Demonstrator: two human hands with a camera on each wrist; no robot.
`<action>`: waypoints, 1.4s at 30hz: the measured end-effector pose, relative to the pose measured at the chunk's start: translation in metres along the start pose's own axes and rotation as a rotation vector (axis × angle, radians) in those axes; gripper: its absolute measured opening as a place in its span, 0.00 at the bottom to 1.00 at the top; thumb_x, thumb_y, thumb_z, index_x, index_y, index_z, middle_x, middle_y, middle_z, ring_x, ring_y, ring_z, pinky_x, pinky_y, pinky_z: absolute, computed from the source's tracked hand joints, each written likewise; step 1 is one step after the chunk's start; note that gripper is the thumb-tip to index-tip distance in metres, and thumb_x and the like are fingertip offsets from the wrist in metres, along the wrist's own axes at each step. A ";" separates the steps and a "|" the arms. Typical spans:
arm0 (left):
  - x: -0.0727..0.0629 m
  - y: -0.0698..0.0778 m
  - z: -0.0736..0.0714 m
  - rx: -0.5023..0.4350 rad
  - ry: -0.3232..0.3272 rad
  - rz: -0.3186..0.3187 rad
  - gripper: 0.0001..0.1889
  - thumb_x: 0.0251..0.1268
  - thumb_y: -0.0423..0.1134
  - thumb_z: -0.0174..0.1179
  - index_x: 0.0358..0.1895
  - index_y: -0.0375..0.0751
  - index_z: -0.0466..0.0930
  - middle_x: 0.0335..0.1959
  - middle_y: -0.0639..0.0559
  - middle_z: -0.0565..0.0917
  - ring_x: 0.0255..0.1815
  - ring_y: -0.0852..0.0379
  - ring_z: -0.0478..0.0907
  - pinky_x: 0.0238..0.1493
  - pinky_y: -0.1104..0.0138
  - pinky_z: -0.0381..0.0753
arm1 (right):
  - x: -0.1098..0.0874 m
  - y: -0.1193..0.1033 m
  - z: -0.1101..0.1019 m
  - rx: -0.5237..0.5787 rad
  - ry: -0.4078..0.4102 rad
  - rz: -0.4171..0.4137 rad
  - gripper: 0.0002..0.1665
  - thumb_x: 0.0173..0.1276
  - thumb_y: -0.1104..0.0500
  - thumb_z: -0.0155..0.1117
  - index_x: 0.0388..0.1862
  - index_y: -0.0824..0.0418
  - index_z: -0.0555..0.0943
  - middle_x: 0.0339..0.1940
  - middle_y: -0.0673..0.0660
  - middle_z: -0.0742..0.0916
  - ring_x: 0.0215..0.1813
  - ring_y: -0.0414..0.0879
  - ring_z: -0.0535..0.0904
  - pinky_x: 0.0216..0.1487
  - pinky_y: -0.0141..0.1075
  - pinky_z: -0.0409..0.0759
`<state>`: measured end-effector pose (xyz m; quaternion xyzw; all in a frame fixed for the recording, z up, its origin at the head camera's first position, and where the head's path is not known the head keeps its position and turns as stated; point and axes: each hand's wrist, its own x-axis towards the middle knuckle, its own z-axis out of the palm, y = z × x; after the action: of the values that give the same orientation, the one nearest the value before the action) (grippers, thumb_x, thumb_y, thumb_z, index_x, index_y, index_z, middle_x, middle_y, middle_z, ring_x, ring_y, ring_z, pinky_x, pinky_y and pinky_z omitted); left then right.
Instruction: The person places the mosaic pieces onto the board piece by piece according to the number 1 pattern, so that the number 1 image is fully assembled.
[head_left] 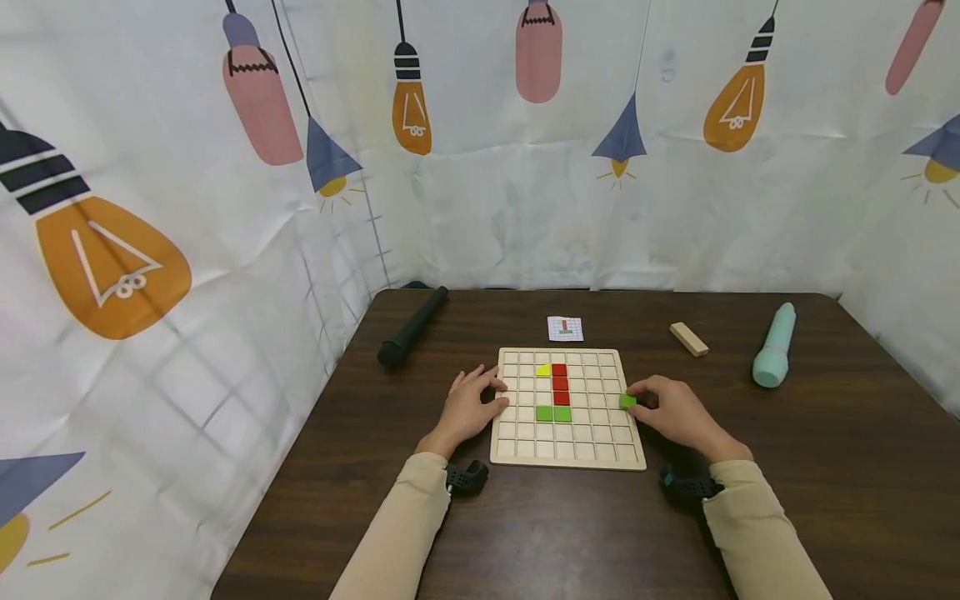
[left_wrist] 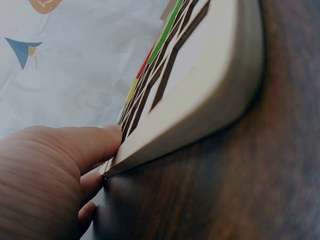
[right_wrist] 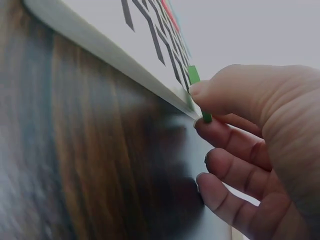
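A pale wooden grid board (head_left: 555, 458) lies on the dark table. On it are a column of red square tiles (head_left: 561, 397), a yellow triangular tile (head_left: 542, 372) beside the top one, and two green square tiles (head_left: 553, 414) below. My left hand (head_left: 467, 407) holds the board's left edge; in the left wrist view its thumb (left_wrist: 97, 142) lies on the rim, with fingers lower at the side. Between thumb and index finger, my right hand (head_left: 681, 414) pinches another green square tile (right_wrist: 194, 75) at the board's right edge. Its other fingers are bent beside the edge.
Behind the board lies a small pattern card (head_left: 565, 329) showing coloured shapes on a grid. A dark microphone-shaped object (head_left: 414, 327) lies at the back left. To the right are a small wooden block (head_left: 688, 339) and a mint-green cylindrical object (head_left: 774, 346). A printed curtain surrounds the table.
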<state>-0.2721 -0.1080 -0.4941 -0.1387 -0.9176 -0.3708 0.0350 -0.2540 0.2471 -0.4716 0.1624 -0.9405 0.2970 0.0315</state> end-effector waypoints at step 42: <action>0.001 -0.002 0.000 0.006 -0.001 0.008 0.09 0.65 0.43 0.64 0.46 0.49 0.83 0.72 0.48 0.69 0.76 0.48 0.57 0.78 0.50 0.40 | 0.009 -0.046 0.042 0.008 -0.008 -0.090 0.12 0.63 0.56 0.70 0.46 0.54 0.86 0.36 0.45 0.79 0.32 0.41 0.70 0.30 0.32 0.69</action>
<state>-0.2735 -0.1089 -0.4953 -0.1426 -0.9182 -0.3677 0.0366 -0.2456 0.1855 -0.4794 0.2058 -0.9311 0.2984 0.0402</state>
